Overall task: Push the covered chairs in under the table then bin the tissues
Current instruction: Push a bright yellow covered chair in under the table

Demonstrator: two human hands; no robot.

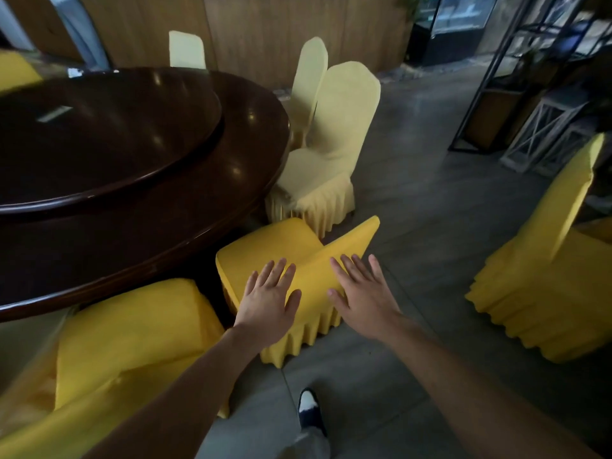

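Both forearms reach toward the round dark wooden worktop [198, 200]. Left hand [269, 294] and right hand [362, 293], fingers spread flat, press the bright yellow fabric-covered chair [281, 246], partly tucked beneath. Next: steady shove inward. No tissues visible.

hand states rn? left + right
Left hand: open, fingers straight, on the yellow chair's backrest.
Right hand: open, flat on the same backrest.

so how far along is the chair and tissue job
Early. In hand: the left hand and right hand lie flat on the bright yellow chair, its seat near the table. Left: the pale chair and the far-right chair stand out from it. No tissues are in view.
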